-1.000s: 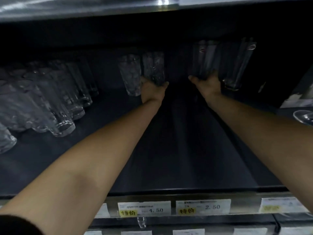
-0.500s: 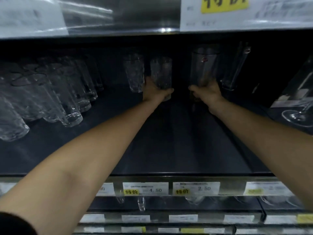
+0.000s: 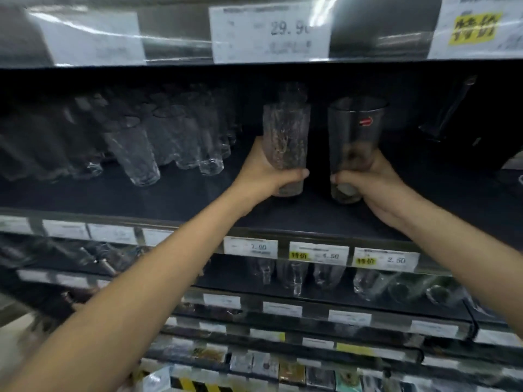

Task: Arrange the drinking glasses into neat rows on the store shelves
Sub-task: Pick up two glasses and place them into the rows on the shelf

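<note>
Both glasses are now drawn well forward from the back of the shelf, where they were gripped half a second ago, and are brought closer together.

Nearest, two bare forearms are stretched up over the front rail, on which price tags point(image 3: 319, 254) are clipped. Beyond the rail, the left hand point(image 3: 268, 176) is wrapped round the lower part of a textured glass point(image 3: 285, 137), with the thumb laid across its front. The right hand point(image 3: 370, 185) is curled round the base of a smooth glass point(image 3: 355, 131) marked with a red sticker point(image 3: 366, 121). Both glasses are held upright and low down, a grip judged to suit steady setting-down side by side. They are kept just apart, probably so that no glass is knocked against glass. Each is held over the dark shelf point(image 3: 169, 196), in its middle depth. Whether the bases are touching the shelf or are lifted just clear of it cannot be told.

Further left, a cluster of glasses point(image 3: 175, 142) is seen in loose rows; these are blurred and their number cannot be counted. Behind the textured glass another one is faintly made out. At the far right a tall dark shape point(image 3: 452, 114) is lost in shadow and cannot be identified. The back of the shelf is hidden in darkness. Above, blurred labels point(image 3: 270, 32) are fixed on the upper shelf edge.
</note>
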Demonstrator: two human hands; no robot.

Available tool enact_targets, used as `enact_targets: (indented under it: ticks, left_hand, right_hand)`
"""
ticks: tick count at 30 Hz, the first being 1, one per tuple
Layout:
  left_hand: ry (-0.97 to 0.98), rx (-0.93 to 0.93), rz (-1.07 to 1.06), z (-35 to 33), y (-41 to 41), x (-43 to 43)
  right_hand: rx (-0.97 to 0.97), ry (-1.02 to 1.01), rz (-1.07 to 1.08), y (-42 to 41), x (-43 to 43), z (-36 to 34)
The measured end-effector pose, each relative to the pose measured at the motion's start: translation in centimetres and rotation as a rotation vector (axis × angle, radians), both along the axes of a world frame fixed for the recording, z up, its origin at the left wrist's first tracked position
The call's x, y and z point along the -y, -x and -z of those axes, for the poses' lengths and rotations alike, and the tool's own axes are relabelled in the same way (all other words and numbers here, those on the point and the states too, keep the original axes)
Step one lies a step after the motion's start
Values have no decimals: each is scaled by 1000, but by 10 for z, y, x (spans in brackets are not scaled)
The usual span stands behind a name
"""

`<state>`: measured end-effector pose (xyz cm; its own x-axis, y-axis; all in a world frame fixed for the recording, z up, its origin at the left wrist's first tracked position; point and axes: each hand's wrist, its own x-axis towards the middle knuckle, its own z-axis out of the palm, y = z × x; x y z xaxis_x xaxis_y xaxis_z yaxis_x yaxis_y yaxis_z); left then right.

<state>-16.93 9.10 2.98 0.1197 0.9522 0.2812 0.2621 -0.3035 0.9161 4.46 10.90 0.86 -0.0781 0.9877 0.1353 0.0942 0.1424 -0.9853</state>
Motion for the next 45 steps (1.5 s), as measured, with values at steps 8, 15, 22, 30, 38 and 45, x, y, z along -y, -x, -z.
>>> enact_targets:
  ticks: [8,15,22,30,38,45]
  left_hand:
    - [8,177,-264,10,112,101]
    - [-34,153,-362,9,210,172]
    - [-55,153,-467,19,303,221]
    - [-55,168,-553,25,376,245]
    - [-66,127,-567,32,435,212]
    - [-51,147,-595,27,482,183]
  right_hand:
    - [-105,-78,-65,117,98,-13]
    - [-54,-95,-159,231,163,-15]
    - [-72,-137,-180,330,198,-3]
    - [-131,-76,-171,405,204,11]
    - [-110,-59,-133,460,168,23]
    - [-81,-90,-126,515,134,20]
